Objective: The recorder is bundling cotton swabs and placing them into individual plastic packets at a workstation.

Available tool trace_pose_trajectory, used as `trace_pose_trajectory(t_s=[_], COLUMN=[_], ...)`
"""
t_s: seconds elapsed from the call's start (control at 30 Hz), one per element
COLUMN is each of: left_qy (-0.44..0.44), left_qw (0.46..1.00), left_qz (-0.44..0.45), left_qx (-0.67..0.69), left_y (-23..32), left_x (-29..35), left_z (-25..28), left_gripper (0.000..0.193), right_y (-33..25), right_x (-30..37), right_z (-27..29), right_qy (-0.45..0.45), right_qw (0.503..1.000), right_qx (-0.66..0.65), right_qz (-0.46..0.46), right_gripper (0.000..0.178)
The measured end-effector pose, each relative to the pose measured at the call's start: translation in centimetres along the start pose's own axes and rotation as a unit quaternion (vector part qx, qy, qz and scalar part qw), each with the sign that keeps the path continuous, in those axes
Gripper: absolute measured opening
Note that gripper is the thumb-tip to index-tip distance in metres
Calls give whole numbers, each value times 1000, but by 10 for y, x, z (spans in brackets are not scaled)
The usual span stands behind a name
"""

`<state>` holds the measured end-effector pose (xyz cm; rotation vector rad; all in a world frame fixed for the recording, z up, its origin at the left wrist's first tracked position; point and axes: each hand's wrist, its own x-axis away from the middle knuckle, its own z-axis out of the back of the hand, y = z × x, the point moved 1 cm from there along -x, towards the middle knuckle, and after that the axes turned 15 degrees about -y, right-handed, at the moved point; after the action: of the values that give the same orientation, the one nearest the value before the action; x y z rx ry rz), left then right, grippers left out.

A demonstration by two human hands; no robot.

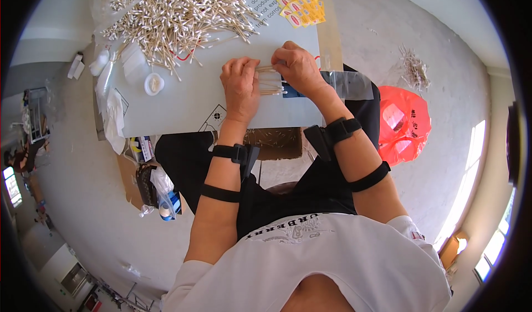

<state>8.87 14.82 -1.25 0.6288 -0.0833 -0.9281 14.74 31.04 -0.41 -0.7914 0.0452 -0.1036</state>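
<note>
Cotton swabs (270,84) were laid between the hands on a grey tabletop (172,112) printed with red and black lettering. Dark lettering was borne by the white shirt (343,256), black characters by the red bag (418,134). The left hand (240,84) was curled at the swabs' left ends; the right hand (298,70) was narrowed to a pinch at the upper ones; whether any were gripped could not be told. Yellow labels (302,4) with red print were clustered at the far right.

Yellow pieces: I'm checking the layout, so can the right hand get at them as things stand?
Probably yes: the yellow pieces lie just beyond the right hand, with bare tabletop between, though that hand is busy at the swabs.
</note>
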Motion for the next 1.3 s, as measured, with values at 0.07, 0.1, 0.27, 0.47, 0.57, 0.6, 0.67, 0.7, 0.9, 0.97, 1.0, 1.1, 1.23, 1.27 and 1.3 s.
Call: trace_pose_trajectory(t_s=[0.07, 0.1, 0.27, 0.47, 0.57, 0.6, 0.67, 0.7, 0.9, 0.97, 1.0, 1.1, 1.23, 1.27, 1.3], left_qy=[1, -10, -34, 22, 60, 54, 48, 48, 88, 87, 88, 103, 67, 63, 64], left_qw=[1000, 1000, 999, 999, 998, 997, 995, 995, 991, 990, 990, 990, 994, 994, 994], left_qz=[0, -3, -2, -16, 28, 38, 56, 56, 55, 58, 58, 57, 9, 8, 7], left_qx=[1, 5, 0, 30, -10, -32, -71, -70, -89, -94, -93, -80, -89, -89, -89], left_y=[3, 4, 11, -9, -27, -32, -39, -40, -60, -60, -59, -57, -45, -43, -42], left_x=[4, 5, 14, -3, -23, -30, -42, -45, -50, -51, -51, -51, -55, -58, -60], left_z=[1, 2, 4, 8, 15, 18, 17, 16, 14, 15, 15, 17, 13, 11, 12], left_gripper=[35, 34, 35, 39, 40, 41, 39, 39, 34, 35, 35, 34, 33, 32, 32], right_y=[-1, -1, -2, -19, -26, -27, -26, -25, -14, -5, -2, 1, 1, 1, 1], right_x=[0, 0, -12, -56, -69, -73, -77, -79, -73, -64, -58, -46, -42, -43, -43], right_z=[1, 2, 4, -5, -15, -17, -21, -22, -23, -19, -18, -17, -17, -16, -16], right_qy=[-11, -15, -38, 97, 133, 126, 118, 106, 86, 88, 87, 99, 114, 115, 114], right_qw=[1000, 1000, 999, 994, 981, 980, 979, 979, 983, 984, 986, 987, 986, 986, 985], right_qx=[-6, 2, -10, 1, 106, 112, 120, 113, 96, 93, 99, 105, 104, 105, 106], right_qz=[-5, 0, -23, -54, -91, -104, -119, -131, -133, -125, -98, -64, -68, -68, -70], right_gripper=[6, 7, 6, 26, 33, 32, 30, 26, 15, 13, 13, 13, 14, 14, 14])
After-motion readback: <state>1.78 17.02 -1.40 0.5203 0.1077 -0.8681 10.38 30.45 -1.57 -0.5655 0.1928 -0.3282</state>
